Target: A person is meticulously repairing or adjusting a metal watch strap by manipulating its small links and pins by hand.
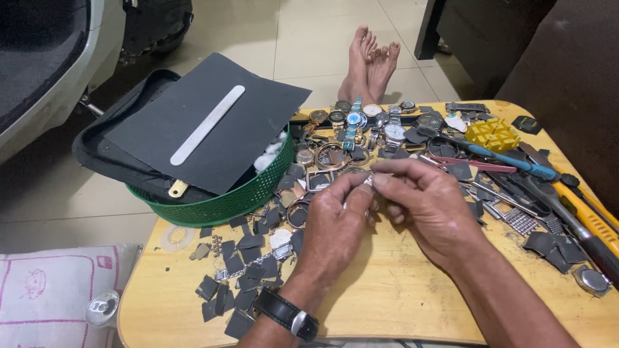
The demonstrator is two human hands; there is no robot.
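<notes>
My left hand [332,225] and my right hand [422,203] meet over the middle of a low wooden table [400,296]. Both pinch one small silvery metal part [369,181] between thumb and fingertips; most of it is hidden by the fingers. A black-strapped wristwatch [287,314] sits on my left wrist. Right behind my hands lie several watch cases, bezels and rings [332,154].
A green round basket [225,200] at the table's left holds a black sheet [209,122] with a pale flat stick [207,124]. Dark strap pieces [242,283] litter the left front. A blue-handled tool [509,161], yellow block [492,134] and yellow-handled tool [590,222] lie right. Bare feet [371,64] rest beyond.
</notes>
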